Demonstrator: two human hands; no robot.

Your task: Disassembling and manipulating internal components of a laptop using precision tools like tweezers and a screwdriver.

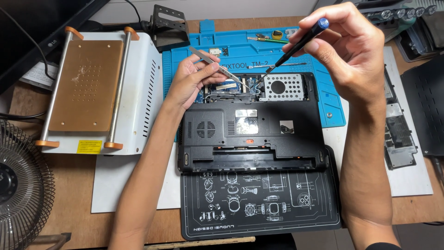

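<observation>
At the centre of the frame lies 1 black laptop [252,134], bottom up, its upper bay open. The left hand [192,78] pinches 1 pair of tweezers [217,67] between thumb and fingers, tips down among the thin wires [252,88] in the bay. The right hand [344,46] is closed round 1 blue-capped screwdriver [296,46], its tip just beside those wires and the perforated metal bracket [283,87]. As I judge it, a slip of either tip could nick a wire or scratch the green board [222,89] — both tools crowd 1 small spot. Beneath: 1 blue mat [319,88], 1 black mat [259,208] — 2 mats.
</observation>
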